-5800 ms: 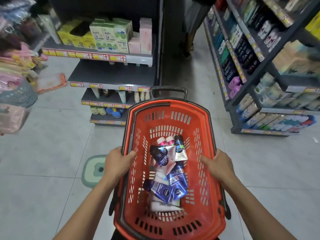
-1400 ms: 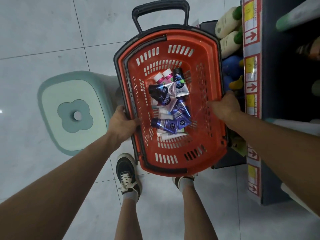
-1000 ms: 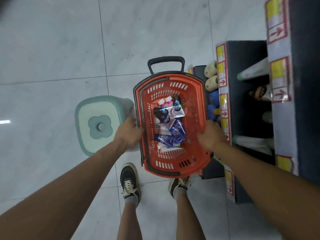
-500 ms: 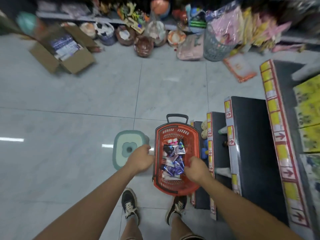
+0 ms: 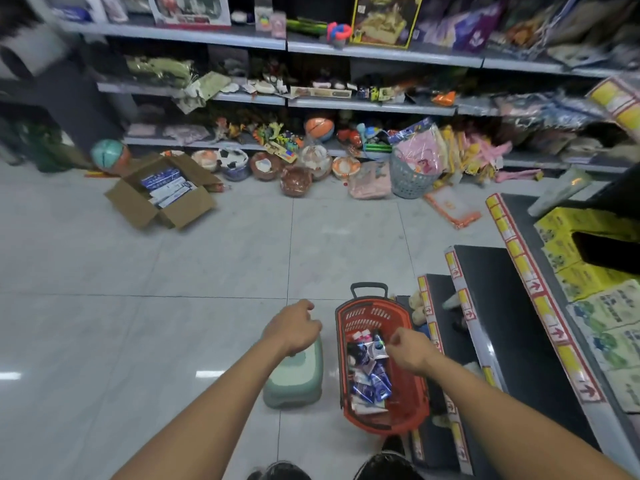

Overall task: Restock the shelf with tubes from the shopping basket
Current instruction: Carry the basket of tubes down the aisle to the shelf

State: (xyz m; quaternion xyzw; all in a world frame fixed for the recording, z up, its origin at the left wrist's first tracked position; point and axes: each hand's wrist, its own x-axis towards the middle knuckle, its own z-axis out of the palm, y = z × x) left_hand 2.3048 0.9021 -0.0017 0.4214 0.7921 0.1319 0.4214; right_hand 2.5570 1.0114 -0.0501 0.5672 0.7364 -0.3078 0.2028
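Red shopping basket (image 5: 381, 415) on floor, just beside shelf (image 5: 491, 306); tubes (image 5: 370, 375) piled inside. Right hand (image 5: 410, 348) over basket, loosely curled, empty. Left hand (image 5: 294, 327) left of basket, above green stool (image 5: 294, 386), empty. Advice: pick top tube by cap end, one at a time.

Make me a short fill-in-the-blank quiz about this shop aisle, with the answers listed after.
1. The tubes lie inside a basket coloured ____.
2. The pale green stool stands on the basket's ____ side.
3. The open cardboard box sits on the ____.
4. The right hand hangs over the ____.

Answers: red, left, floor, basket
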